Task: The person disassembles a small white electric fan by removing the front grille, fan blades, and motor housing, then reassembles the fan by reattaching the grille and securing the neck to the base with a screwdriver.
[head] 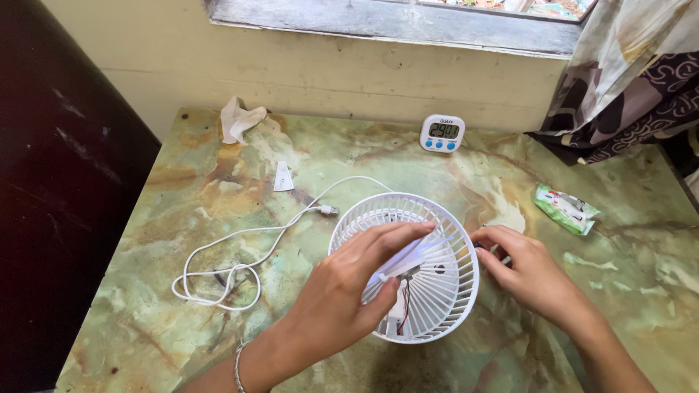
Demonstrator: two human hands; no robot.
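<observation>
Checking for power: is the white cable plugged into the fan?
No, the white cable ends on the table, apart from the fan.

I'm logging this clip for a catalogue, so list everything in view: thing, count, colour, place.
fan grille housing: 1, white, round, centre of table, under both hands
fan blade: 1, pale translucent, inside the housing
cable: 1, white, looped left of the fan
digital timer: 1, white with blue buttons, back of table by the wall
packet: 1, green and white, right side of table
crumpled wrapper: 1, white, back left corner
small plastic piece: 1, white, left of centre
table: 1, green marbled top
curtain: 1, patterned, upper right
left hand: fingers on the blade, bracelet on wrist
right hand: at the housing's right rim
</observation>
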